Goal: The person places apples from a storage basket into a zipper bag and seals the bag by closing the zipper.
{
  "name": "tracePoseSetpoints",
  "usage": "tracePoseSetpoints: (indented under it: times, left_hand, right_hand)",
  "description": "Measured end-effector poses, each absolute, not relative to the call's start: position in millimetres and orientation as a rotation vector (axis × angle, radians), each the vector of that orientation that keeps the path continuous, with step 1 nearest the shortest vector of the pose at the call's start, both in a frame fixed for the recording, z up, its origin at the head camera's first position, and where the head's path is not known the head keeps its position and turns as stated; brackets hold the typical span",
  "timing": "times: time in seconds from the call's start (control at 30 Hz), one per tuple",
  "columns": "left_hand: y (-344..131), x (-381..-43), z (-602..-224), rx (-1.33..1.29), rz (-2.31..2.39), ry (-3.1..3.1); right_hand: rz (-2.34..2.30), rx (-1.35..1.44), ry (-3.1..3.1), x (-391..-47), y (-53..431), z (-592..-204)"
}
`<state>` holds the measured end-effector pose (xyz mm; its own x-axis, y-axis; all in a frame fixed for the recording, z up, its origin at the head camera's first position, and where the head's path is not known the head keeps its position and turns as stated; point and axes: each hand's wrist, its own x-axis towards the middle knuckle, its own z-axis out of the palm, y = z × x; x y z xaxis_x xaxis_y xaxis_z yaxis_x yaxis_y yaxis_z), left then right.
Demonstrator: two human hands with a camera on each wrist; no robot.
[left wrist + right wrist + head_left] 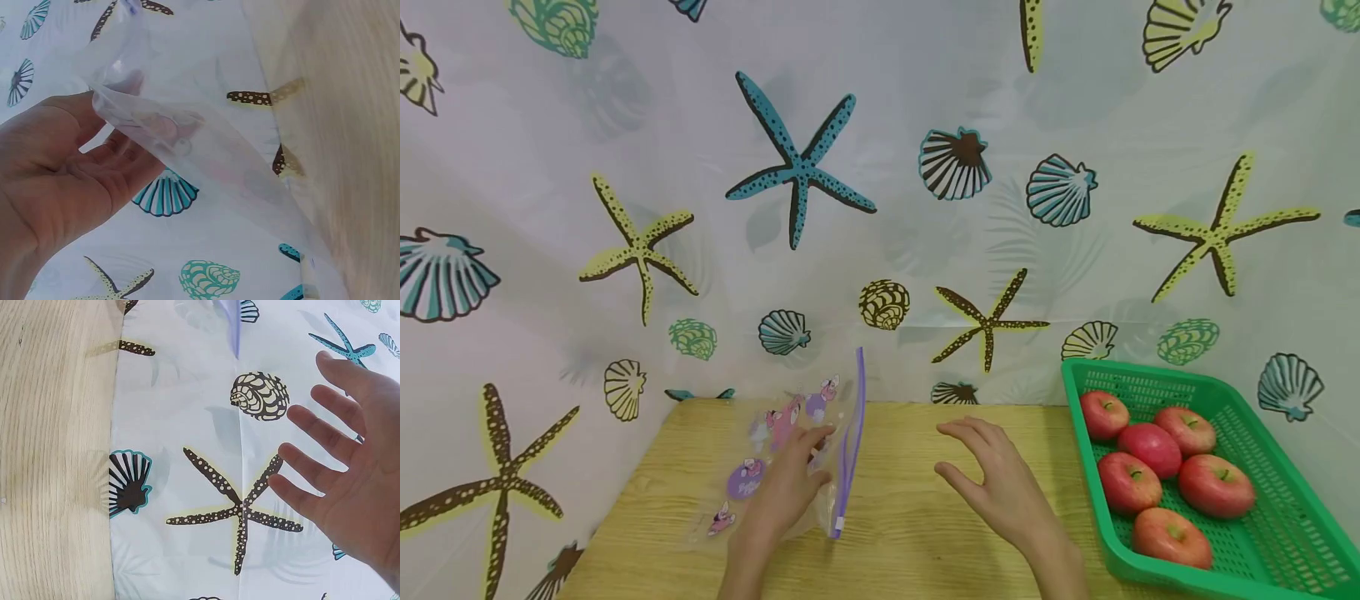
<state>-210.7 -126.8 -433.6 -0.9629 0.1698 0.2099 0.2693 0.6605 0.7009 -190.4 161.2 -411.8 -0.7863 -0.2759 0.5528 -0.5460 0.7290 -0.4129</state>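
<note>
My left hand (790, 475) holds a clear plastic zip bag (747, 479) printed with pink and purple pictures. Its purple zip strip (850, 450) runs along the right side and stands up above the table, with a pale slider at the lower end. In the left wrist view, the thin film of the bag (219, 169) passes between the thumb and fingers of the left hand (69, 162), partly covering the fingertips. To the right of the bag, my right hand (1000, 479) is raised with spread, slightly bent fingers and nothing in it.
A green plastic basket (1078, 450) stands on the right with several red apples (1216, 486) inside. The wooden table (910, 533) reaches back to a pale curtain (880, 250) printed with starfish and shells.
</note>
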Motion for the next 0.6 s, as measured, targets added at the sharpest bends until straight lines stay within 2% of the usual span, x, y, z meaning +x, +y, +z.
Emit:
tracePoseSetpoints:
  times: [0.6]
  left_hand:
    - [-116.3,-199.2,-403.0,-0.386,-1.816,-2.411]
  right_hand:
    - [0.895,0.648,-2.275,-187.0,152.4,-405.5]
